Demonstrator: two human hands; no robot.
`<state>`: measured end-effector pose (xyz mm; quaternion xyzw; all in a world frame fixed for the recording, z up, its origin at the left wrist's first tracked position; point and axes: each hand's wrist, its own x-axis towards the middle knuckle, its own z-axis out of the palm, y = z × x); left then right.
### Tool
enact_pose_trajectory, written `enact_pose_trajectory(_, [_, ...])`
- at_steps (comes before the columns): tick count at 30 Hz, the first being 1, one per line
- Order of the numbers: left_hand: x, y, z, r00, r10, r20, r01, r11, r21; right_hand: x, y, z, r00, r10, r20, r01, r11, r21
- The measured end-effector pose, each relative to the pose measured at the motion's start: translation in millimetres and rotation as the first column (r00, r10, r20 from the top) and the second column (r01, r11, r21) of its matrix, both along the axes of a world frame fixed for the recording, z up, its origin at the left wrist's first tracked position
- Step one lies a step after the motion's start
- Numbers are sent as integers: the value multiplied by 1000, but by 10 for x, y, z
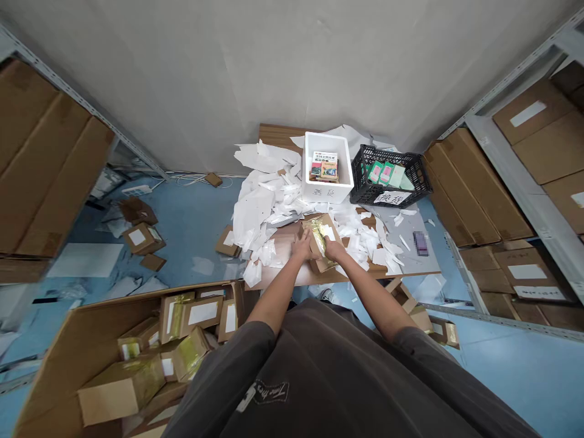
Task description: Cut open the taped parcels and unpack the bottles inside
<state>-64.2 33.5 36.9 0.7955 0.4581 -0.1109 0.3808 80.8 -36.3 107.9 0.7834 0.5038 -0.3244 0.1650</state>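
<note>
A small brown cardboard box (329, 226) with shiny yellowish tape and a white label lies on the table in front of me. My left hand (302, 244) grips its left side, fingers bent over the edge. On the box's right part, beside the tape, is my right hand (334, 250), its fingers closed; whatever they hold is too small to make out. Torn white paper (255, 210) is heaped left of the box, and more scraps (353, 228) are scattered to its right.
Behind the box stand a white bin (326, 193) with books and a black crate (387, 198) holding green-and-white packs. A phone-like purple item (420, 243) lies at the table's right. A large carton (59, 365) of taped boxes sits at lower left. Shelves (524, 201) of cartons flank both sides.
</note>
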Motion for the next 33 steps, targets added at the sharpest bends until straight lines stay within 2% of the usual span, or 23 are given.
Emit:
enact_pose_trajectory(3, [10,-8,76,996,-46,-80,49,998,27,2,25,55,1000,13,0,-13,1000,-17])
enact_pose_trajectory(8, [18,-21,134,994,-54,-100,59,997,42,-29,-67,123,999,2,-34,-5,995,-99])
enact_pose_trajectory(13, [-3,-26,123,995,-42,-95,46,998,44,-50,-438,165,999,-17,-44,11,992,-124])
enact_pose_trajectory(19, [49,-9,30,993,-35,-114,42,997,64,7,-950,270,996,-53,-65,39,979,-199])
enact_pose_trajectory(23, [95,11,-10,989,-29,-142,38,997,62,14,-1029,346,995,-58,-82,41,981,-187])
enact_pose_trajectory(26, [73,25,7,990,-28,-139,36,998,51,126,-1082,373,991,-59,-117,36,982,-187])
enact_pose_trajectory(28, [66,16,32,989,-29,-142,36,998,44,286,-1183,350,988,-67,-138,48,990,-136])
enact_pose_trajectory(30, [99,-26,54,987,-5,-162,13,999,50,483,-1315,275,985,-117,-130,120,993,15])
enact_pose_trajectory(31, [131,-64,62,984,22,-176,-12,998,58,577,-1373,216,978,-168,-121,182,976,118])
enact_pose_trajectory(33, [211,-175,64,974,101,-204,-87,993,79,726,-1436,62,941,-312,-131,338,895,293])
